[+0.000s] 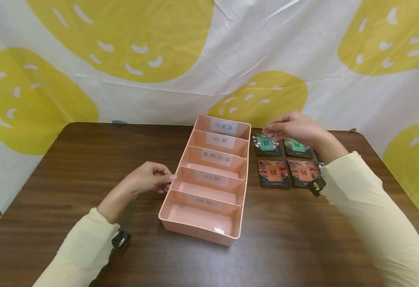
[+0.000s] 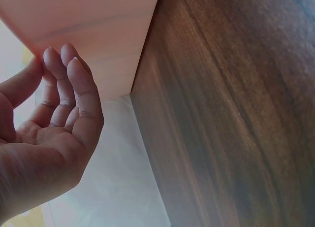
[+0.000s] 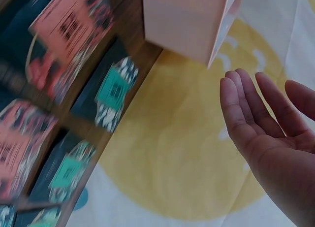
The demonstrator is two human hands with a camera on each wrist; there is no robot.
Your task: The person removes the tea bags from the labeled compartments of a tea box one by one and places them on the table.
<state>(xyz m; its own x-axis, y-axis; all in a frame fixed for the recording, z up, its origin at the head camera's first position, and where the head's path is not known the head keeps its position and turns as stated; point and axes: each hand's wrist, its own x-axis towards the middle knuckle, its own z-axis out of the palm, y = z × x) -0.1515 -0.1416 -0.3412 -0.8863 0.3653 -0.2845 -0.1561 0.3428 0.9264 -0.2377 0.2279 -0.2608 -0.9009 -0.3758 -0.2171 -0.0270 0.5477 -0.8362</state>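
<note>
A pink divided storage box (image 1: 200,233) stands on the table, its compartments one behind another, each with a white label in Chinese characters. My left hand (image 1: 151,177) holds the box's left rim, thumb at the top edge and fingers bent against the outer wall; the left wrist view shows this hand (image 2: 64,113) from below. Above the tea packets, right of the box, my right hand (image 1: 295,127) hovers with nothing in it. Its fingers are loosely extended in the right wrist view (image 3: 266,118). Beneath it lie green-labelled packets (image 1: 267,145), with red-labelled packets (image 1: 273,173) nearer me.
The dark wooden table (image 1: 87,167) reaches back to a white cloth (image 1: 152,99) with yellow fruit shapes. Another packet at the right is mostly hidden behind the right wrist. Black straps with cameras (image 1: 121,240) sit at both cuffs.
</note>
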